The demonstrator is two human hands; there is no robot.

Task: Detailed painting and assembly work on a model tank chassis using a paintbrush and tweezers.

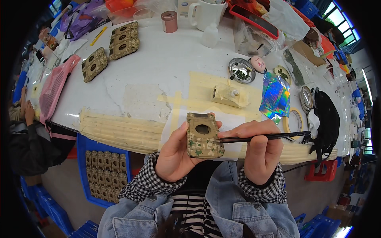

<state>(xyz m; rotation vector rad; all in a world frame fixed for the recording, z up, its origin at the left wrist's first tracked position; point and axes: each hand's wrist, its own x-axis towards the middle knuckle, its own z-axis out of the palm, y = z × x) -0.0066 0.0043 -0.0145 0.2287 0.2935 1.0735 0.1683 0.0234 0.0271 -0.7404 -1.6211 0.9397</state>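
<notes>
My left hand [170, 154] holds a camouflage-patterned casing [205, 147] upright above the table's near edge. A round hole pierces its upper half, and its lower part carries a pixel pattern of green, tan and white. From the right, my right hand [260, 148] grips black tweezers [274, 136], pinched between thumb and fingers. Their tips reach the casing's right side, just below the hole. Whether the tips hold a small piece is too fine to make out. Behind the casing sits a small block wrapped in masking tape [230, 96]. A round metal dish [240, 63] contains small dark green pieces.
More camouflage casings [124, 39] lie at the back left. A blue crate [82, 158] below the table's edge holds rows of them. Shiny holographic sheets [274, 95], a tape roll [285, 123] and a black cloth-like item [328, 117] lie right. Another person sits left, beside a pink basket [59, 85].
</notes>
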